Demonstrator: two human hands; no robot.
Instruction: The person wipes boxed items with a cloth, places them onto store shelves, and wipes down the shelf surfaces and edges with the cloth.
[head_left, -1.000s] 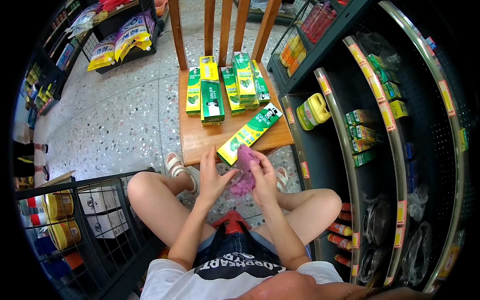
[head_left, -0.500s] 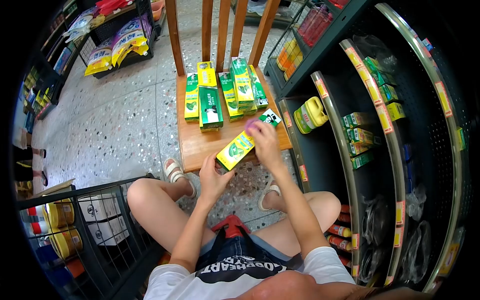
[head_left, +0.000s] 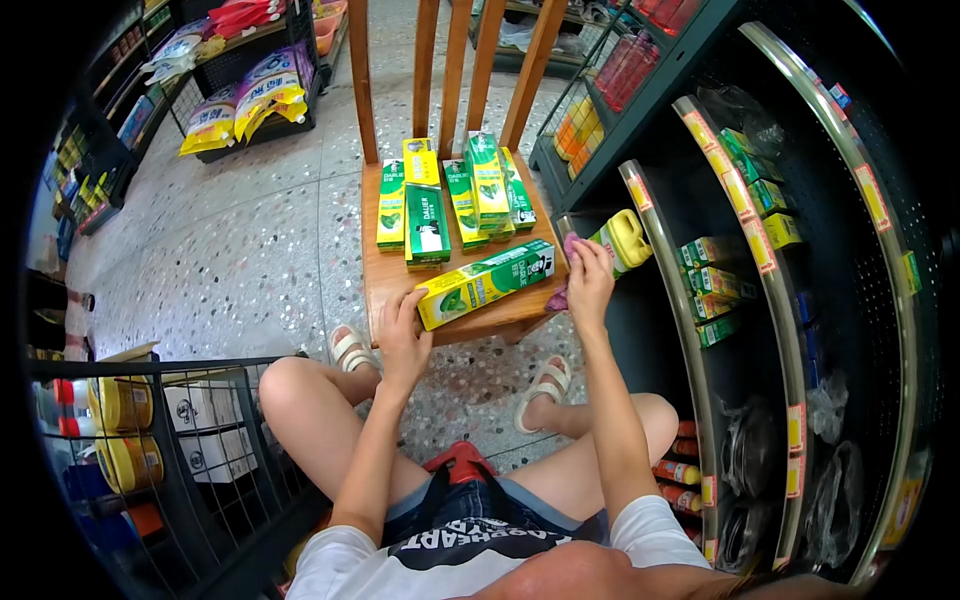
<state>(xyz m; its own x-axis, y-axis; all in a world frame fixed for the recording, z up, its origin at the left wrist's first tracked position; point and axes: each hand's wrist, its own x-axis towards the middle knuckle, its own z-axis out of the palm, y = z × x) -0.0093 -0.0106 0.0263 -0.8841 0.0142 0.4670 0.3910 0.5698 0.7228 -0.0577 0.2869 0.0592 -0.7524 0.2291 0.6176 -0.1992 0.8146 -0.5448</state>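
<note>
Purple cloth [head_left: 558,299] is gripped in the closed fingers of the right hand [head_left: 590,272], at the right end of a green-and-yellow Darlie toothpaste box [head_left: 487,284]. The left hand [head_left: 404,335], fingers curled, holds the left end of this box between fingers and thumb. The box lies slantwise at the front of a wooden chair seat [head_left: 388,290]. Behind it, further Darlie cartons [head_left: 428,225] stand in two groups, some stacked. To the right, a yellow jug [head_left: 625,240] occupies a dark shelf unit [head_left: 655,370]; small green-and-yellow boxes [head_left: 712,292] sit farther right. Below, white sandals [head_left: 545,392] rest on speckled flooring [head_left: 455,385].
</note>
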